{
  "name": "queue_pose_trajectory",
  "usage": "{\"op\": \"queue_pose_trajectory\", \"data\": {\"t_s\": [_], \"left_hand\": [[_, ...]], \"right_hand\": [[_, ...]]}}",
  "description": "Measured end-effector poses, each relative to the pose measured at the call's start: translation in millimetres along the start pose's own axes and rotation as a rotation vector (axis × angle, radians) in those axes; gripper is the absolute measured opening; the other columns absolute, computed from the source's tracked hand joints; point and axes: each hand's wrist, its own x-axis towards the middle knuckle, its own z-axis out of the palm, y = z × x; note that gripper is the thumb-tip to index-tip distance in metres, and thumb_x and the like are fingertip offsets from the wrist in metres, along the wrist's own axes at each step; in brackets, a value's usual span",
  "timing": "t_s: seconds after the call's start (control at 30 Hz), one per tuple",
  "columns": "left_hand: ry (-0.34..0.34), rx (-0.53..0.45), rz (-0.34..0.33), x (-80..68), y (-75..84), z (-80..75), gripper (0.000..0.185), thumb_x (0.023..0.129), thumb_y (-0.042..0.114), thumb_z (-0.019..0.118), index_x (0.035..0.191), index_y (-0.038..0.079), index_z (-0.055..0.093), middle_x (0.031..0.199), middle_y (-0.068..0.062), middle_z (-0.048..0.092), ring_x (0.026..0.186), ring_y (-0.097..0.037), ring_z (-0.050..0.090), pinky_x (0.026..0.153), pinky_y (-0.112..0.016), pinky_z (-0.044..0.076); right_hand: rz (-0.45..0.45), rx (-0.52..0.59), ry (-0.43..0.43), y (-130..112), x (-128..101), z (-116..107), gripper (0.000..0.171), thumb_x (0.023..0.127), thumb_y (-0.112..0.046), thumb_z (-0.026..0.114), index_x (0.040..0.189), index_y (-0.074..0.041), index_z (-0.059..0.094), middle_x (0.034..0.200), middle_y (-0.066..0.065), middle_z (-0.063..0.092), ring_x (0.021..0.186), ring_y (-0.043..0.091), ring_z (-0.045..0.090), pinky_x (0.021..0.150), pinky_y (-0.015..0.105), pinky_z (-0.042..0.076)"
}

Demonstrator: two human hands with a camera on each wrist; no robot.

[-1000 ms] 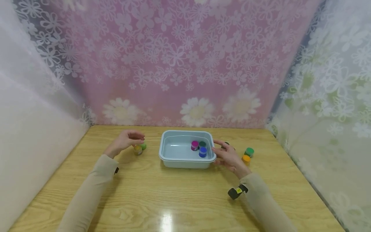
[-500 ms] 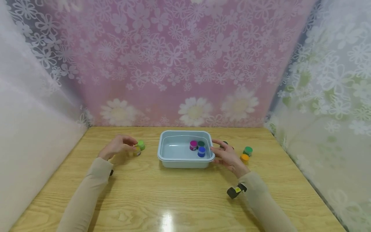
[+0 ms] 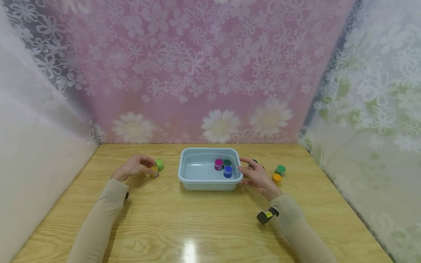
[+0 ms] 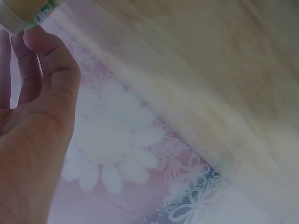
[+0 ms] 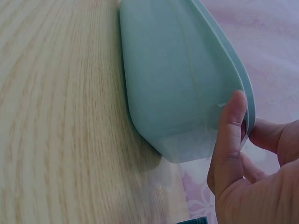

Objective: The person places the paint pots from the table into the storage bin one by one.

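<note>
My left hand point(image 3: 134, 168) pinches a small paint jar with a yellow lid point(image 3: 154, 172) between thumb and fingers on the left of the table. At the top corner of the left wrist view the jar point(image 4: 21, 13) shows at the fingertips. Just behind it stands a light green paint jar point(image 3: 159, 164). On the other side, my right hand point(image 3: 258, 178) grips the right rim of a pale blue plastic tub point(image 3: 210, 185), thumb and fingers on either side of the rim in the right wrist view. Inside the tub are magenta point(image 3: 218, 164), dark green point(image 3: 227, 163) and blue point(image 3: 228, 171) paint jars.
Right of the right hand stand a green jar point(image 3: 280, 170) and an orange jar point(image 3: 276, 179). Another dark-lidded jar point(image 3: 254, 161) is partly hidden behind that hand. A flowered pink curtain point(image 3: 190, 91) borders the wooden table point(image 3: 184, 226) at the back.
My left hand has moved left and down from above the light green jar to the yellow-lidded jar and now pinches it. The right hand stays on the tub's rim.
</note>
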Motion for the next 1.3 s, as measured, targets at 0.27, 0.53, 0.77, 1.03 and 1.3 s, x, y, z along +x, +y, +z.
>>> {"op": "queue_pose_trajectory", "data": {"t_s": [0.27, 0.53, 0.77, 1.03, 1.3], "left_hand": [[-0.072, -0.013, 0.016, -4.8, 4.8, -1.9, 0.039, 0.087, 0.018, 0.076, 0.120, 0.001, 0.067, 0.122, -0.018, 0.064, 0.100, -0.025, 0.064, 0.073, -0.040, 0.059], [-0.134, -0.033, 0.031, -4.4, 4.4, 1.3, 0.045, 0.087, 0.020, 0.075, 0.126, 0.001, 0.063, 0.125, -0.018, 0.063, 0.099, -0.025, 0.064, 0.072, -0.035, 0.058], [-0.156, -0.041, 0.030, -4.1, 3.6, 2.9, 0.049, 0.084, 0.013, 0.078, 0.127, -0.003, 0.061, 0.124, -0.021, 0.064, 0.111, -0.032, 0.063, 0.080, -0.030, 0.057], [-0.145, -0.028, -0.007, -3.2, 3.3, 1.0, 0.047, 0.083, 0.019, 0.080, 0.125, 0.002, 0.065, 0.123, -0.015, 0.066, 0.110, -0.025, 0.064, 0.085, -0.032, 0.057], [-0.171, -0.124, -0.003, -7.4, 9.1, -7.7, 0.049, 0.083, 0.017, 0.078, 0.125, -0.001, 0.059, 0.120, -0.016, 0.065, 0.101, -0.022, 0.064, 0.083, -0.042, 0.059]], "right_hand": [[-0.001, 0.000, 0.000, -3.1, -1.6, 1.4, 0.057, 0.098, -0.019, 0.061, 0.150, -0.017, 0.039, 0.136, 0.025, 0.056, 0.101, 0.027, 0.067, 0.073, 0.031, 0.062], [0.001, 0.004, 0.004, -1.9, -2.2, 0.5, 0.057, 0.098, -0.020, 0.062, 0.150, -0.017, 0.039, 0.136, 0.025, 0.055, 0.101, 0.026, 0.067, 0.075, 0.032, 0.062], [-0.002, -0.001, -0.004, -2.4, -2.3, 0.7, 0.057, 0.098, -0.021, 0.062, 0.150, -0.018, 0.039, 0.136, 0.026, 0.055, 0.101, 0.026, 0.067, 0.075, 0.033, 0.062], [-0.003, 0.005, -0.007, -2.7, -2.1, 1.4, 0.057, 0.098, -0.021, 0.061, 0.151, -0.018, 0.039, 0.137, 0.027, 0.053, 0.102, 0.027, 0.066, 0.071, 0.029, 0.062], [0.001, 0.003, 0.001, -2.6, -1.5, 0.9, 0.056, 0.098, -0.022, 0.062, 0.149, -0.019, 0.041, 0.137, 0.026, 0.054, 0.103, 0.029, 0.066, 0.072, 0.031, 0.062]]}}
